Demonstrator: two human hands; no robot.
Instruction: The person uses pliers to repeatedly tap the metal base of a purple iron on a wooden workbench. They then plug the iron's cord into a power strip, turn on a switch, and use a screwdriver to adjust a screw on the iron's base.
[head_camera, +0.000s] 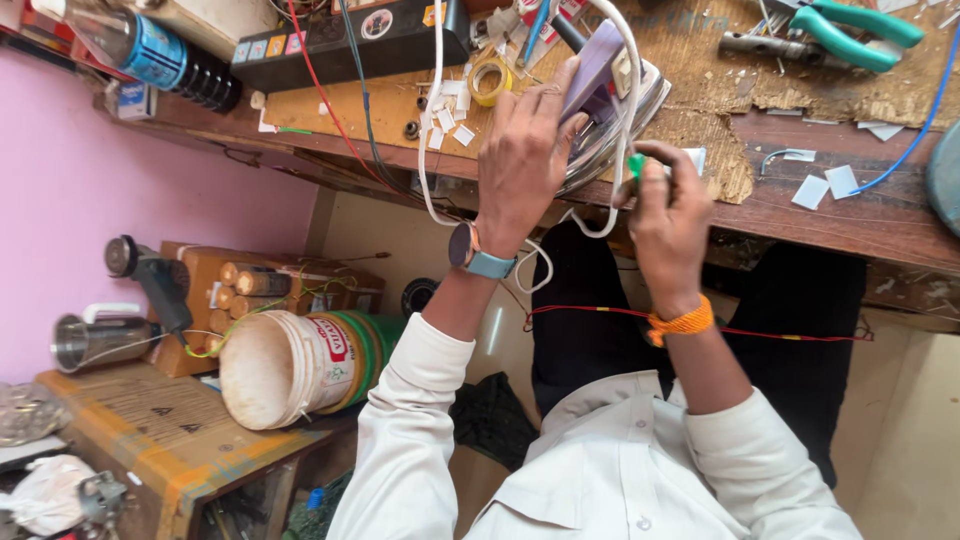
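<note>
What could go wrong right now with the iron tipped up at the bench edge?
The purple-handled clothes iron sits tilted at the wooden workbench edge, steadied only by the left hand; it might slip off. Its white cord dangles over the edge and could snag. The right hand pressing a green-handled tool might slip.

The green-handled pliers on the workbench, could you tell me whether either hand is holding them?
No, the green-handled pliers lie untouched on the workbench, while the left hand grips the clothes iron and the right hand pinches a small green-handled tool.
</note>
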